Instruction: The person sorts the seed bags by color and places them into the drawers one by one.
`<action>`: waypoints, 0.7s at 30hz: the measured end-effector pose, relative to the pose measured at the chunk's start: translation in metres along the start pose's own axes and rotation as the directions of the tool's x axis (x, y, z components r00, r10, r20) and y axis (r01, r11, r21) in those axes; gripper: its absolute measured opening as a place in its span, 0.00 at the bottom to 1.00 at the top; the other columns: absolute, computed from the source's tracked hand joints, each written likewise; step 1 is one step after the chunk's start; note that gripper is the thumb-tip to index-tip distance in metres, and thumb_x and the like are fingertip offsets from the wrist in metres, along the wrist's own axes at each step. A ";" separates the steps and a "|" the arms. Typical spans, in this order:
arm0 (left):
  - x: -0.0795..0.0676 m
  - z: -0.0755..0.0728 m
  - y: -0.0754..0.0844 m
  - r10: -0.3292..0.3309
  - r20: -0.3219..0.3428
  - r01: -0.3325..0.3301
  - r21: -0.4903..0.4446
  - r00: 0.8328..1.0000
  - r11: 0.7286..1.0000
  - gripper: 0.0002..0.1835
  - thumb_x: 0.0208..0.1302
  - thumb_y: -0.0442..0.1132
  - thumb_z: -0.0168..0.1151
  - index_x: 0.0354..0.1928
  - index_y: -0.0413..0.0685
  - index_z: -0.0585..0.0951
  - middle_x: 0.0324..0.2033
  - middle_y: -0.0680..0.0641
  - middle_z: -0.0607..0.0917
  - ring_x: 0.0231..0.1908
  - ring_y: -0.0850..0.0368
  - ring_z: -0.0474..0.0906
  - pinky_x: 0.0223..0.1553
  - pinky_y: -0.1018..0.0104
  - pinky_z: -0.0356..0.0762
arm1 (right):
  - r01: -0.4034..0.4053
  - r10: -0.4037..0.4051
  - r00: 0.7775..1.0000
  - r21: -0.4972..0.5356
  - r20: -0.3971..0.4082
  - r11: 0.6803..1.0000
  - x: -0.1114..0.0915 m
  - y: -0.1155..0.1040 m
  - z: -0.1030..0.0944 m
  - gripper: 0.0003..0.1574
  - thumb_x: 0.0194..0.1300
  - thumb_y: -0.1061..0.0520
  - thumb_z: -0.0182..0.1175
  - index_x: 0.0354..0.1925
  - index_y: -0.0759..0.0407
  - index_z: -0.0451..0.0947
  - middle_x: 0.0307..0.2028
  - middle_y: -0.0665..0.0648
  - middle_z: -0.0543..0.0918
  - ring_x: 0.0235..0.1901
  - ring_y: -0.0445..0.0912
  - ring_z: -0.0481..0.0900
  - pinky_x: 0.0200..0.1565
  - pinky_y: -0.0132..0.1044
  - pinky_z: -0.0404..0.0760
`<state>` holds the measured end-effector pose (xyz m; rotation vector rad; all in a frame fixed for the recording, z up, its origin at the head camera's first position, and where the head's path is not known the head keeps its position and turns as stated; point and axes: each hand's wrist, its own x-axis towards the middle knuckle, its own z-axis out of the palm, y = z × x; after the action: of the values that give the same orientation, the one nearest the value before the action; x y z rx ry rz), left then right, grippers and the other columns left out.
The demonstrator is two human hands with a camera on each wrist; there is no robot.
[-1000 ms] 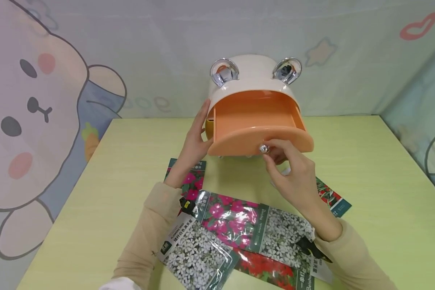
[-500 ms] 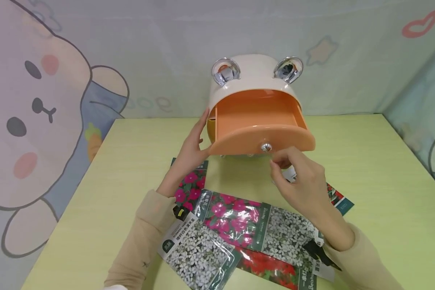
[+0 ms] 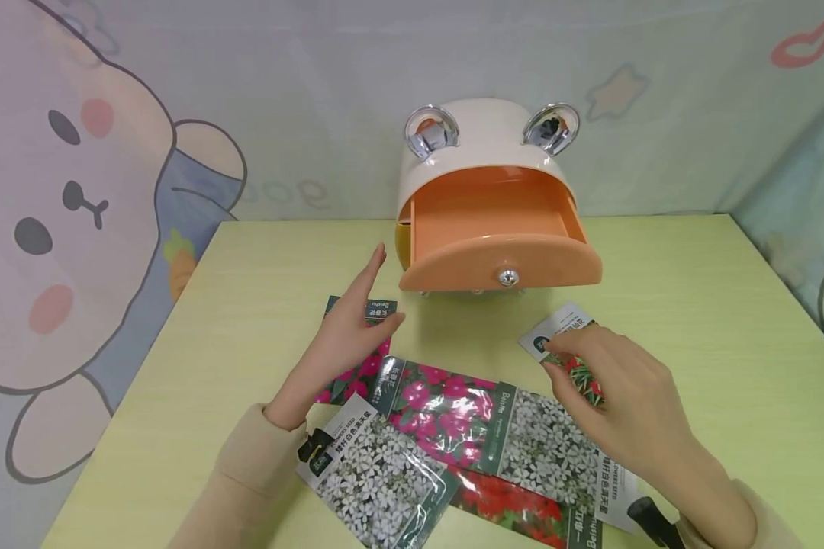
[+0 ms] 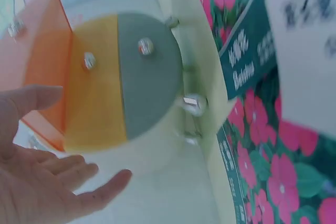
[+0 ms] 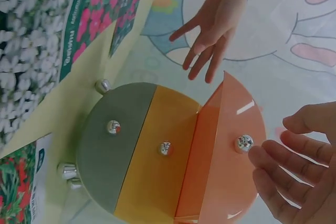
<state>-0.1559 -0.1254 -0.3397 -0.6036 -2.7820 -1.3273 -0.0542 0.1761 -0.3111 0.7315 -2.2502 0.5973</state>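
Observation:
A small cream drawer cabinet [image 3: 487, 126] with shiny ear-like rounds stands at the back of the table. Its orange top drawer [image 3: 501, 263] is pulled out and bare inside, with a round silver knob [image 3: 508, 278] on the front. In the right wrist view, the yellow drawer [image 5: 157, 166] and grey-green drawer [image 5: 118, 140] below are closed. My left hand [image 3: 346, 335] holds nothing, fingers extended, left of the cabinet over a pink-flower seed packet [image 3: 378, 358]. My right hand [image 3: 625, 396], also holding nothing, hovers with bent fingers over a red-flower seed packet [image 3: 570, 320], partly hiding it.
Several seed packets overlap at the front: a white-flower packet [image 3: 378, 480], a pink-flower packet [image 3: 446, 412], another white-flower packet [image 3: 549, 442] and a red-flower packet [image 3: 508, 507]. A cartoon-printed cloth [image 3: 302, 91] hangs behind the light yellow table [image 3: 700, 305].
My right hand has let go of the silver knob and moved down and right to the red-flower packet. My left hand has left the cabinet's side and drawn back. The drawer has stayed out.

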 end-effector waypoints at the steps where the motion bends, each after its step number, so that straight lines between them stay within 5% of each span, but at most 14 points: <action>1: -0.005 0.001 0.003 -0.006 0.009 0.005 0.021 1.000 1.000 0.48 0.65 0.42 0.61 0.76 0.65 0.39 0.76 0.54 0.49 0.75 0.51 0.50 0.66 0.45 0.66 | 0.004 -0.004 1.000 -0.009 0.005 1.000 -0.003 0.000 -0.001 0.26 0.72 0.41 0.44 0.39 0.58 0.81 0.33 0.51 0.84 0.28 0.43 0.77 0.28 0.33 0.74; 9: -0.037 0.015 0.023 0.060 0.070 -0.070 0.145 0.996 0.987 0.47 0.63 0.41 0.64 0.76 0.55 0.46 0.75 0.48 0.53 0.75 0.48 0.51 0.69 0.45 0.60 | -0.016 0.027 0.993 -0.090 0.117 0.996 -0.024 -0.001 -0.012 0.31 0.72 0.36 0.40 0.42 0.56 0.81 0.39 0.51 0.84 0.39 0.44 0.78 0.39 0.38 0.75; 14: -0.049 0.027 0.037 0.121 0.165 -0.156 0.222 0.979 0.963 0.47 0.62 0.44 0.64 0.76 0.60 0.46 0.76 0.53 0.53 0.75 0.53 0.51 0.68 0.50 0.64 | -0.003 0.019 0.991 -0.117 0.133 0.993 -0.035 0.001 -0.017 0.32 0.73 0.36 0.39 0.46 0.55 0.81 0.42 0.52 0.84 0.41 0.47 0.79 0.44 0.39 0.73; 15: -0.050 0.029 0.040 0.131 0.187 -0.173 0.232 0.974 0.957 0.48 0.62 0.45 0.64 0.76 0.60 0.46 0.76 0.53 0.52 0.74 0.54 0.53 0.67 0.52 0.67 | -0.004 0.021 0.990 -0.120 0.140 0.993 -0.038 0.002 -0.018 0.32 0.73 0.36 0.39 0.46 0.55 0.81 0.42 0.52 0.84 0.42 0.47 0.79 0.45 0.39 0.72; 17: -0.053 0.034 0.045 0.154 0.223 -0.209 0.248 0.963 0.946 0.48 0.62 0.46 0.64 0.76 0.62 0.45 0.76 0.54 0.52 0.63 0.58 0.72 0.56 0.60 0.79 | -0.007 0.028 0.987 -0.134 0.160 0.991 -0.043 0.003 -0.020 0.33 0.73 0.35 0.38 0.48 0.55 0.81 0.44 0.52 0.84 0.44 0.48 0.79 0.47 0.40 0.71; 21: -0.056 0.042 0.053 0.200 0.289 -0.292 0.323 0.936 0.900 0.45 0.62 0.46 0.64 0.76 0.57 0.50 0.76 0.52 0.54 0.62 0.57 0.73 0.53 0.59 0.80 | -0.021 0.059 0.971 -0.164 0.232 0.986 -0.055 0.006 -0.020 0.38 0.72 0.31 0.33 0.50 0.54 0.80 0.47 0.52 0.83 0.47 0.49 0.77 0.50 0.41 0.69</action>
<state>-0.0794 -0.0827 -0.3365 -1.1199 -2.8970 -0.7061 -0.0152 0.2105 -0.3385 0.7078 -2.5037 0.3565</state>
